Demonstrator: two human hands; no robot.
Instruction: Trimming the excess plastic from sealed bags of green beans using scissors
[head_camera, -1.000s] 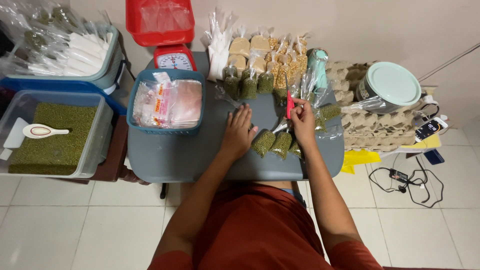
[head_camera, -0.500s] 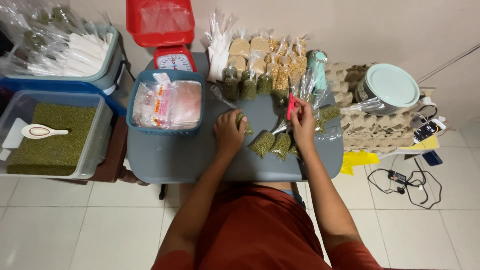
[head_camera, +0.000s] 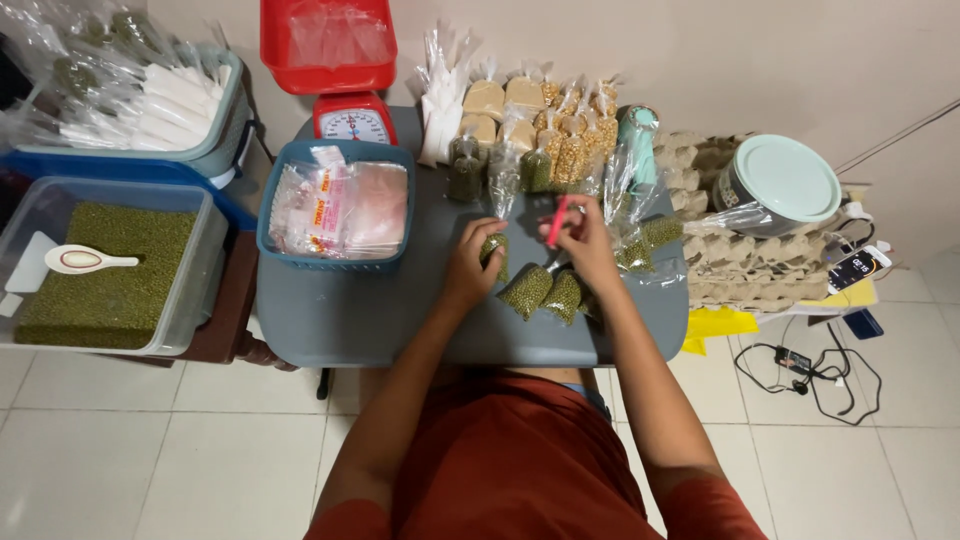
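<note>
Left hand (head_camera: 470, 268) moved up and a bit to the right vs 1 s ago: before it lay flat near the table middle, now it is closed on a small bag of green beans (head_camera: 493, 250). Right hand (head_camera: 585, 245) went up approx. the same way, with the pink thing (head_camera: 556, 222) now higher, nearer to the standing bags. Both hands are now closer together.

— Grey worktop (head_camera: 360, 320); blue basket (head_camera: 335, 155) at ten o'clock, holding clear packets printed in red.
— Green beans in the small bags (head_camera: 527, 290) at centre; a pink-red tool (head_camera: 556, 222) just above.
— Red scale (head_camera: 352, 118) at twelve, white dial.
— Pale mint lid (head_camera: 787, 178) at two o'clock, over beige egg trays (head_camera: 720, 270).
— Green beans, white spoon (head_camera: 85, 260) at nine.
</note>
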